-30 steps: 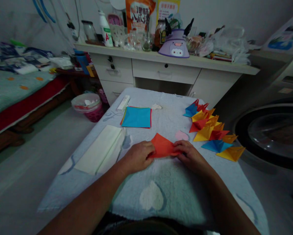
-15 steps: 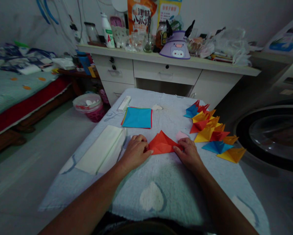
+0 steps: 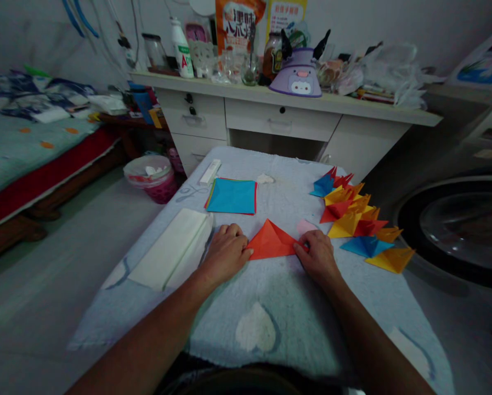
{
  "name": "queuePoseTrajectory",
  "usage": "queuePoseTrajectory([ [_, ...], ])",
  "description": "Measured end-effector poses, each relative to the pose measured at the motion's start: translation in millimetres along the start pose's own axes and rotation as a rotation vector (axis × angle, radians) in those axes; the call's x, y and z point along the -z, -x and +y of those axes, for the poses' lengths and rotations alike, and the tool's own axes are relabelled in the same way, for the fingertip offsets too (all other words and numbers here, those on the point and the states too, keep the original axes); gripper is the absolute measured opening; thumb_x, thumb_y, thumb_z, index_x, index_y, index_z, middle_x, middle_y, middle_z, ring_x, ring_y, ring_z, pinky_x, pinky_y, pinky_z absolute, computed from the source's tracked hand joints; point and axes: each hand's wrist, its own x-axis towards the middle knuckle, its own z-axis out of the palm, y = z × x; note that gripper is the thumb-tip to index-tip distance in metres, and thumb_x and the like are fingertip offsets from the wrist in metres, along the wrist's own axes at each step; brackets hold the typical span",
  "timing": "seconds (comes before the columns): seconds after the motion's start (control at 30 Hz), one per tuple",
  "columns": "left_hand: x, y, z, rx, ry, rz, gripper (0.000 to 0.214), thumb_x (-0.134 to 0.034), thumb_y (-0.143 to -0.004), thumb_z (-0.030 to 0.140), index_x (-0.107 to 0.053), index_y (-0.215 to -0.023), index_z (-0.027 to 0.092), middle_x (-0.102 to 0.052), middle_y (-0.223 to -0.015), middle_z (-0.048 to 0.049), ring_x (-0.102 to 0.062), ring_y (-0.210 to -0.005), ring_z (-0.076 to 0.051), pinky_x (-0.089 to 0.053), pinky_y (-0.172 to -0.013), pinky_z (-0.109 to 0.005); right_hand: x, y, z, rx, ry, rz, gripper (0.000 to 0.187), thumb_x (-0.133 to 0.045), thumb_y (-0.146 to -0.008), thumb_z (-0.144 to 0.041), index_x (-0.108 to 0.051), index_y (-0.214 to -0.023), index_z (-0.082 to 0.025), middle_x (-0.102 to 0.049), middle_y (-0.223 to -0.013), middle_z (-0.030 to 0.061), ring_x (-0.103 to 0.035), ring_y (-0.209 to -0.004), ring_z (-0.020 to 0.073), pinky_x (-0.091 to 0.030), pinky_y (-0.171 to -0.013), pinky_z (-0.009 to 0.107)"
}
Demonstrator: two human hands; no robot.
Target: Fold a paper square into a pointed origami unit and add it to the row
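Straight ahead of you, at 12 o'clock, an orange-red folded paper triangle (image 3: 270,244) lies on the pale blue, heart-patterned cloth (image 3: 299,318), between your hands. Its long edge faces you and runs roughly from 9 to 3 o'clock, the right end slightly farther away; its peak points to 12.

Measured from its middle, your left hand (image 3: 228,248) sits at 9 o'clock and your right hand (image 3: 317,253) at 3. Neither is clearly nearer: each touches its own corner. Both have fingers curled and nearly closed, apparently pinching the corners against the thumbs; you cannot tell how much paper lies under the fingertips.

Beyond, around 11 o'clock, lies a blue-topped stack of square paper (image 3: 232,196); toward 2 to 3, a cluster of red, yellow and blue folded paper shapes (image 3: 346,224).
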Motion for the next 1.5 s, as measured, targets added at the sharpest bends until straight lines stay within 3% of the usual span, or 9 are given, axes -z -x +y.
queuePoseTrajectory([
  [0.23, 1.2, -1, 2, 0.038, 0.010, 0.000, 0.006, -0.059, -0.080, 0.020, -0.055, -0.085, 0.020, -0.054, -0.095, -0.0050, -0.047, -0.094, -0.024, -0.040, -0.085, -0.038, 6, 8, -11, 0.092, 0.105, 0.109, 0.015, -0.058, -0.083, -0.021, -0.064, -0.097, -0.020, -0.058, -0.107, 0.0111, -0.047, -0.098, 0.0288, -0.035, -0.080, 0.040],
  [0.33, 0.9, -1, 3, -0.004, 0.089, 0.045, 0.022, -0.055, -0.074, 0.008, -0.053, -0.093, 0.020, -0.053, -0.101, -0.0050, -0.047, -0.100, -0.023, -0.039, -0.087, -0.036, 10, 11, -22, 0.225, 0.150, 0.031, 0.019, -0.052, -0.085, -0.014, -0.067, -0.092, -0.023, -0.062, -0.102, 0.0080, -0.046, -0.095, 0.0266, -0.031, -0.082, 0.042],
  [0.47, -2.8, -1, 5, -0.113, 0.169, 0.035, 0.027, -0.048, -0.072, 0.000, -0.059, -0.083, 0.022, -0.053, -0.103, -0.0036, -0.046, -0.101, -0.021, -0.038, -0.086, -0.035, 9, 14, -33, 0.323, 0.147, -0.073, 0.022, -0.049, -0.086, -0.011, -0.068, -0.090, -0.021, -0.064, -0.092, 0.0072, -0.047, -0.089, 0.0237, -0.030, -0.082, 0.040],
  [0.77, -7.4, -5, 9, -0.052, 0.103, -0.010, 0.006, -0.058, -0.081, 0.021, -0.063, -0.078, 0.020, -0.056, -0.091, -0.0048, -0.048, -0.091, -0.022, -0.038, -0.082, -0.037, 2, 10, -37, 0.226, 0.043, -0.117, 0.015, -0.050, -0.092, -0.026, -0.063, -0.094, -0.019, -0.061, -0.095, 0.0078, -0.051, -0.089, 0.0229, -0.032, -0.079, 0.036],
  [0.87, -6.3, -6, 4, -0.010, 0.085, -0.018, 0.014, -0.062, -0.082, 0.029, -0.060, -0.072, 0.020, -0.056, -0.089, -0.0042, -0.048, -0.091, -0.022, -0.038, -0.083, -0.037, 1, 10, -36, 0.213, 0.065, -0.117, 0.014, -0.052, -0.090, -0.026, -0.062, -0.096, -0.018, -0.060, -0.096, 0.0083, -0.051, -0.091, 0.0235, -0.032, -0.078, 0.035],
  [1.03, -3.7, -8, -6, 0.007, 0.117, -0.066, 0.012, -0.069, -0.076, 0.029, -0.061, -0.072, 0.020, -0.056, -0.091, -0.0031, -0.048, -0.092, -0.022, -0.038, -0.083, -0.035, 6, 9, -39, 0.216, 0.159, -0.157, 0.015, -0.052, -0.090, -0.027, -0.061, -0.100, -0.020, -0.060, -0.099, 0.0087, -0.051, -0.093, 0.0251, -0.033, -0.079, 0.037],
  [1.17, 0.8, -8, -9, 0.007, 0.145, -0.104, 0.008, -0.069, -0.074, 0.025, -0.061, -0.074, 0.021, -0.055, -0.094, -0.0029, -0.048, -0.095, -0.021, -0.039, -0.086, -0.034, 14, 3, -51, 0.188, 0.284, -0.226, 0.024, -0.052, -0.091, -0.039, -0.062, -0.100, -0.019, -0.062, -0.099, 0.0120, -0.053, -0.092, 0.0286, -0.034, -0.078, 0.041],
  [1.3, 3.6, -8, -8, 0.002, 0.144, -0.137, 0.005, -0.066, -0.075, 0.023, -0.061, -0.075, 0.021, -0.055, -0.096, -0.0026, -0.048, -0.097, -0.021, -0.038, -0.088, -0.034, 11, 3, -73, 0.140, 0.371, -0.182, 0.046, -0.049, -0.090, -0.055, -0.062, -0.107, -0.014, -0.061, -0.101, 0.0181, -0.052, -0.093, 0.0334, -0.035, -0.078, 0.046],
  [1.5, 6.3, -7, -9, -0.029, 0.131, -0.177, 0.005, -0.065, -0.079, 0.025, -0.062, -0.080, 0.022, -0.054, -0.098, -0.0025, -0.046, -0.098, -0.021, -0.039, -0.088, -0.034, -7, 13, -93, 0.148, 0.316, -0.107, 0.047, -0.053, -0.086, -0.057, -0.058, -0.103, -0.014, -0.058, -0.103, 0.0177, -0.049, -0.093, 0.0321, -0.037, -0.077, 0.044],
])
